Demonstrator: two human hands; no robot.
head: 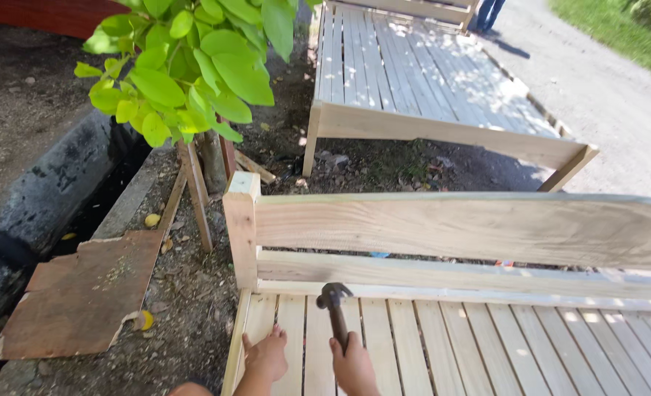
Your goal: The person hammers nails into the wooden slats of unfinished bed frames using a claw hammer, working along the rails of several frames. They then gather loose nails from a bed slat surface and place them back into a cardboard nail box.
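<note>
At bottom centre, the dark claw-headed hammer (335, 312) stands upright in the right hand (355, 368), whose grip is closed round its handle, over the pale slatted wooden bed frame (443, 345), which looks largely assembled, while the left hand (267, 356) rests flat, fingers spread, on the slats.
</note>
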